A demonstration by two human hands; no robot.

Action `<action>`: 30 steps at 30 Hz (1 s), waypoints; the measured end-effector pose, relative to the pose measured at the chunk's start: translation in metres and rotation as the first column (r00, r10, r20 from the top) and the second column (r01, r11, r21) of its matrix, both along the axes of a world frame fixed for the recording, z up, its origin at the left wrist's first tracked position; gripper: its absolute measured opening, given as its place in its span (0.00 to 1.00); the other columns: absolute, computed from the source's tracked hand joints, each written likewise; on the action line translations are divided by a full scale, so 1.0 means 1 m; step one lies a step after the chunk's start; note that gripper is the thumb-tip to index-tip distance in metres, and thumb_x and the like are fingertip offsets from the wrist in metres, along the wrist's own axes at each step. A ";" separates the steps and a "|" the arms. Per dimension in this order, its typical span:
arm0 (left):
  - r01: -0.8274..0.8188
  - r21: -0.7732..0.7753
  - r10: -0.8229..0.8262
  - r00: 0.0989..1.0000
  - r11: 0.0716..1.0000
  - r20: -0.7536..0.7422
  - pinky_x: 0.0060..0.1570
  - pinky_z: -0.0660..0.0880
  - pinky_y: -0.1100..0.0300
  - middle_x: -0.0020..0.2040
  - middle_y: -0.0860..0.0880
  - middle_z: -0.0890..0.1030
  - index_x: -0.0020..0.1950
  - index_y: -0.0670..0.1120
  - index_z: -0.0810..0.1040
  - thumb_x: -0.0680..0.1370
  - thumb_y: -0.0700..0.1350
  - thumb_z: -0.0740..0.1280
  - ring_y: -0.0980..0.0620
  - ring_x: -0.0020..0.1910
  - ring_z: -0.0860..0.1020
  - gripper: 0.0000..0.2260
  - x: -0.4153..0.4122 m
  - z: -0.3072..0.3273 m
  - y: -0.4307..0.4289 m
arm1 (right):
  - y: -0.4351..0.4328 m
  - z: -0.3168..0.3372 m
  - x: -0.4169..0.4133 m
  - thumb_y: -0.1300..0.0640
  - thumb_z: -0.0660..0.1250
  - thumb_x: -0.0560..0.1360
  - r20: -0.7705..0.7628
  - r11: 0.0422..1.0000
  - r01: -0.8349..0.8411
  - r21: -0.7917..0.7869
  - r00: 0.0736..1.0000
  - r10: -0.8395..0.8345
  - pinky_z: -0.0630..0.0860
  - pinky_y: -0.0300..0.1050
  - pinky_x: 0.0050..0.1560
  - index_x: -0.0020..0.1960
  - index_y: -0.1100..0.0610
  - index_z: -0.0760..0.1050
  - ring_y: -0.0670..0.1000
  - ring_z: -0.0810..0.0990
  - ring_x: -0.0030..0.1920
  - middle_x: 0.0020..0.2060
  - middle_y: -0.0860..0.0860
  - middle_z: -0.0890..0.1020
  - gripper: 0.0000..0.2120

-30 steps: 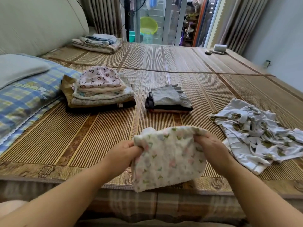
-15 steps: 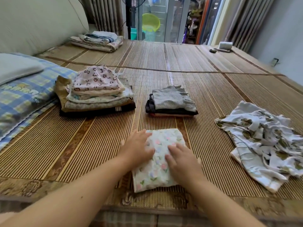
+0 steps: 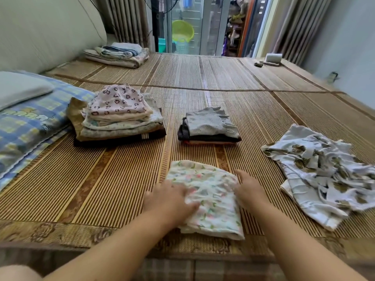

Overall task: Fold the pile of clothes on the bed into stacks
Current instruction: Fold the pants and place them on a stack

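The left hand (image 3: 169,201) lies palm down with its fingers fairly straight and spread. It presses on the left side of a folded floral cloth (image 3: 213,201) and grips nothing. The right hand (image 3: 250,188) is also flat and relaxed, fingers pointing away from the person, and rests against the cloth's right edge without curling round it. The cloth lies in a rough rectangle on the woven bamboo mat (image 3: 113,179) that covers the bed, close to the near edge and between the two forearms. Just beyond it on the mat sits a small stack (image 3: 209,126) of folded clothes, grey on top with dark and reddish layers underneath. Further left is a taller stack (image 3: 119,116), topped by a pale pink piece printed with hearts. Well to the right of the hands, a white garment with a brown print (image 3: 324,175) lies spread out and crumpled, not yet folded. A blue checked pillow (image 3: 28,124) lies along the left side, touching the tall stack. Folded blankets (image 3: 119,55) rest at the far left of the bed, and a green basin (image 3: 182,29) shows behind the glass door.
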State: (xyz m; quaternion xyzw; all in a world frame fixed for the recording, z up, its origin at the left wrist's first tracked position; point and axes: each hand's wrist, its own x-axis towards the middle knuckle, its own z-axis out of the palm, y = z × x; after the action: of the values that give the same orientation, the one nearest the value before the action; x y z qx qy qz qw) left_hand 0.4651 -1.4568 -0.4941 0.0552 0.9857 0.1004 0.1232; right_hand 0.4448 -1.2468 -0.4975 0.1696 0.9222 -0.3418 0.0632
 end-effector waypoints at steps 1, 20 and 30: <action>-0.085 0.044 0.085 0.996 0.995 0.004 0.62 0.69 0.45 0.66 0.49 0.70 0.71 0.63 0.63 0.71 0.71 0.59 0.47 0.63 0.69 0.30 -0.004 0.000 -0.006 | 0.000 -0.002 0.004 0.49 0.61 0.78 0.019 0.997 0.060 -0.049 0.998 -0.059 0.71 0.53 0.60 0.73 0.53 0.63 0.56 0.72 0.64 0.67 0.55 0.72 0.25; -0.601 0.703 -0.157 0.707 0.381 0.690 0.52 0.79 0.42 0.65 0.39 0.70 0.72 0.62 0.66 0.74 0.32 0.68 0.37 0.52 0.82 0.34 -0.031 0.006 -0.016 | -0.016 -0.007 0.023 0.61 0.72 0.72 0.000 0.878 -0.112 -0.466 0.992 0.126 0.75 0.37 0.46 0.65 0.46 0.72 0.46 0.78 0.51 0.63 0.50 0.73 0.24; -0.461 0.881 -0.227 0.852 0.101 0.472 0.37 0.82 0.52 0.65 0.39 0.72 0.63 0.56 0.76 0.75 0.30 0.64 0.39 0.46 0.83 0.24 -0.106 0.044 0.006 | 0.024 0.059 -0.076 0.68 0.71 0.71 -0.238 0.756 -0.207 -0.621 0.969 0.069 0.80 0.39 0.37 0.60 0.48 0.76 0.49 0.84 0.42 0.58 0.54 0.77 0.23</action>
State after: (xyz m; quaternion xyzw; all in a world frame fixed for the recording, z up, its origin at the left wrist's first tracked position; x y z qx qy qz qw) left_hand 0.3590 -1.4507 -0.4505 0.0114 0.5913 0.7502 0.2957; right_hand 0.3690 -1.2224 -0.4381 0.0337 0.7616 -0.6454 0.0491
